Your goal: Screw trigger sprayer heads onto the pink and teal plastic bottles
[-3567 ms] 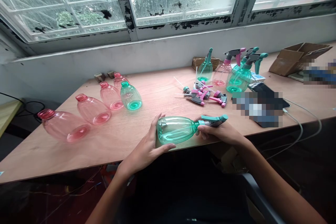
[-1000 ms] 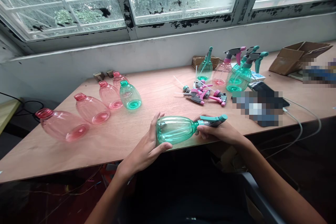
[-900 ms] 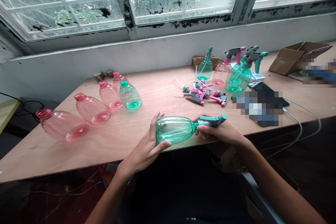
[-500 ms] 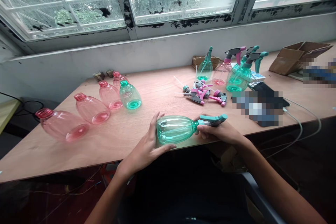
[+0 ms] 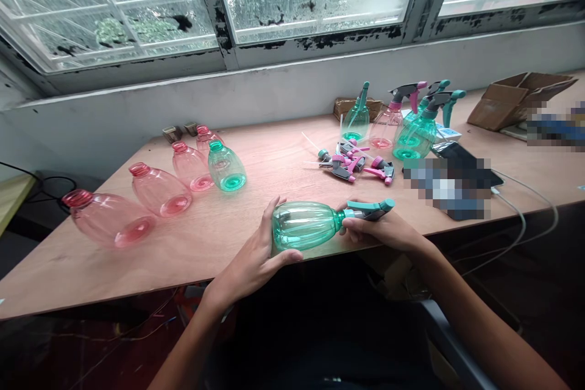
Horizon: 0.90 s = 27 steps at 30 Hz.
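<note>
A clear teal bottle (image 5: 305, 225) lies on its side near the front edge of the wooden table (image 5: 228, 237). My left hand (image 5: 253, 259) wraps its fingers round the bottle's base. My right hand (image 5: 381, 233) grips the neck, where a teal and grey spray trigger head (image 5: 370, 208) sits on the bottle.
Three pink bottles (image 5: 158, 190) and one teal bottle (image 5: 226, 167) stand without heads at the left. Loose trigger heads (image 5: 356, 166) lie mid-table. Finished spray bottles (image 5: 411, 125) stand at the back right, beside a cardboard box (image 5: 521, 97) and a white cable (image 5: 525, 213).
The bottle has turned slightly about its long axis between my hands; my left thumb shifts on its base. Everything else stays where it was.
</note>
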Tool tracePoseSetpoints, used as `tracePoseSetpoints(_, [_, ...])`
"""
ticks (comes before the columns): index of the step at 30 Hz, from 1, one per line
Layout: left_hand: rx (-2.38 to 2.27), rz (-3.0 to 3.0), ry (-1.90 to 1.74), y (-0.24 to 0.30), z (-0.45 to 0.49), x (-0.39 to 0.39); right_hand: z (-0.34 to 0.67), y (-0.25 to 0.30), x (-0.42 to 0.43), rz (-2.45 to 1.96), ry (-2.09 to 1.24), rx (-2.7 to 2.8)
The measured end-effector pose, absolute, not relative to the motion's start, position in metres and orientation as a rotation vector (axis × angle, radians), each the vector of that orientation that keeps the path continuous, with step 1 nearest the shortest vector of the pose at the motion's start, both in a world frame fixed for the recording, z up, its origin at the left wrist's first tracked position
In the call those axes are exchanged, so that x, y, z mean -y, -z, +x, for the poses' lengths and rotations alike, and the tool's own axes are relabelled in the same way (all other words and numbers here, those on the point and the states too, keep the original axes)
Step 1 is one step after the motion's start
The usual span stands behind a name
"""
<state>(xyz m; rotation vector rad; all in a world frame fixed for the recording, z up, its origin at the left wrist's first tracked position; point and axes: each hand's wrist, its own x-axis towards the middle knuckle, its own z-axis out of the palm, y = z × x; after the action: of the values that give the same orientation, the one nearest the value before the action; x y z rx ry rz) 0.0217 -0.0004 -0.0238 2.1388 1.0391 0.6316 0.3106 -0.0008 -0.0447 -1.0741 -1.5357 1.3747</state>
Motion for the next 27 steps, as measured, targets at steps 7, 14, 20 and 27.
tracePoseSetpoints(7, [-1.055, 2.054, -0.615, 0.0211, 0.0214, 0.0010, 0.3103, 0.0447, 0.0007, -1.071, -1.373, 1.539])
tracePoseSetpoints(14, [-1.068, 2.061, -0.633, 0.0205, 0.0224, 0.0008, 0.3104, 0.0445, 0.0009, -1.074, -1.367, 1.540])
tracePoseSetpoints(20, [-1.066, 2.067, -0.628, 0.0217, 0.0218, -0.0002, 0.3107, 0.0447, 0.0011, -1.087, -1.367, 1.534])
tracePoseSetpoints(27, [-1.076, 2.043, -0.603, 0.0214, 0.0214, -0.0005, 0.3112, 0.0451, 0.0010, -1.084, -1.373, 1.538])
